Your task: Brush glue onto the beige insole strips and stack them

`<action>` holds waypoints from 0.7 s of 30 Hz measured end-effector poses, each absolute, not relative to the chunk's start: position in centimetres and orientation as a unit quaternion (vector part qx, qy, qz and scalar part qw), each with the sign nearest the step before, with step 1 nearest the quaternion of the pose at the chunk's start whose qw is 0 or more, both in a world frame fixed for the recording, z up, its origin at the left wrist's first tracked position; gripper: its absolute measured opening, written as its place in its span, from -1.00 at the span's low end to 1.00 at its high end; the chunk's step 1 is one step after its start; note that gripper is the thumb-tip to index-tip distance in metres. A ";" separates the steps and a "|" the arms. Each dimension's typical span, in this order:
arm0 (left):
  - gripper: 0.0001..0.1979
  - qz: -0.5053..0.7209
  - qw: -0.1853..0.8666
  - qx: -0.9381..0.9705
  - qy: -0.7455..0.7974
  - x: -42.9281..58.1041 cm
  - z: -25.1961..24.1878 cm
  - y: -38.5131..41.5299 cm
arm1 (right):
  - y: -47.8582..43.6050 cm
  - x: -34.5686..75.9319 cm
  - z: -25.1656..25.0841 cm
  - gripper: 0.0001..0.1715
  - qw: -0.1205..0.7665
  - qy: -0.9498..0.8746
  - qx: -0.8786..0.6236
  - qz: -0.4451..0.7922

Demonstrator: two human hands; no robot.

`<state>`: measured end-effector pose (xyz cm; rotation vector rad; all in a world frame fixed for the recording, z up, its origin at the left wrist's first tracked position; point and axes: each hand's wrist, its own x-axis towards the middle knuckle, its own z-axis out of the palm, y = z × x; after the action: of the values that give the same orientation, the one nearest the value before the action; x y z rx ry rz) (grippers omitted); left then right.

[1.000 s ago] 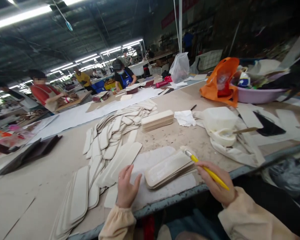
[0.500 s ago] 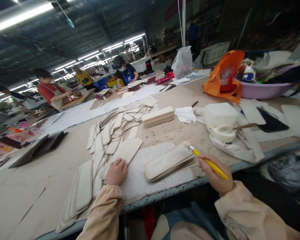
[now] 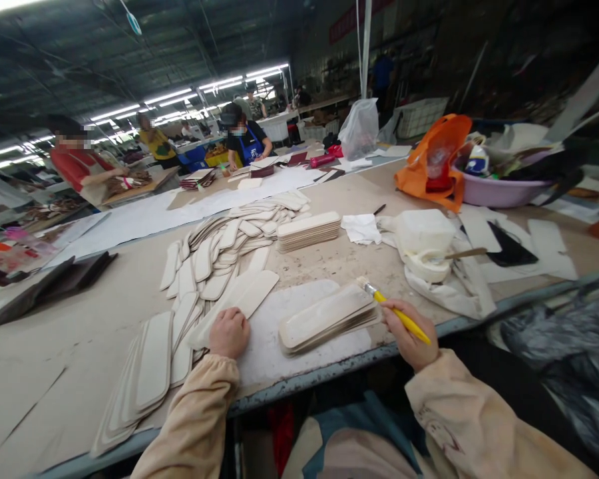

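Workshop table (image 3: 80,332), long and beige, runs under strip lights, with other persons at work at its far end and at the benches behind. Left of the left hand's fingers, a fanned row of cream strips (image 3: 150,362) lies overlapped on the surface. Left hand (image 3: 228,332): fingers curled fully under into a fist, knuckles resting on the near end of a long cream strip (image 3: 247,298); whether anything is pinched inside the fist cannot be told. Just right of those fingers lies a white backing sheet (image 3: 274,349), and on it a stack of strips (image 3: 324,318), placed between the two hands. Right hand (image 3: 410,336): fingers closed around the yellow handle of a brush (image 3: 397,313), held like a pen; the bristles touch the right end of the stack. Beyond the right fingers and well apart stands a white tub (image 3: 424,236) with a wooden handle (image 3: 462,253) resting across it.
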<state>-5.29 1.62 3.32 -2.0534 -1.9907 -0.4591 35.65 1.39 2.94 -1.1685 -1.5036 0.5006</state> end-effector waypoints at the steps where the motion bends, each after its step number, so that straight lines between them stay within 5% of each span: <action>1: -0.83 -0.174 0.123 -0.693 -0.688 -5.3 3.6 1.7 | 1.4 35.6 2.9 -0.78 0.559 -0.631 -0.492 0.215; 6: -0.90 -0.301 0.106 -0.627 -0.711 -5.3 8.1 -0.8 | 1.5 35.3 3.4 -0.78 0.600 -0.614 -0.452 0.242; 10: -0.82 -0.468 -0.206 -0.550 -0.660 -3.2 11.4 -5.8 | 1.3 34.3 4.2 -0.77 0.616 -0.573 -0.441 0.314; 14: -0.70 -0.432 -0.479 -0.484 -0.591 1.6 10.6 -9.8 | 0.3 33.2 5.0 -0.67 0.598 -0.539 -0.381 0.455; 21: -0.64 -0.385 -0.632 -0.425 -0.521 9.0 6.3 -11.2 | -2.1 33.6 5.9 -0.63 0.542 -0.578 -0.379 0.479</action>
<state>8.97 -11.17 6.29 -2.4757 -3.0301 -2.2433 33.58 -2.14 5.86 -0.8991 -1.3731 1.1376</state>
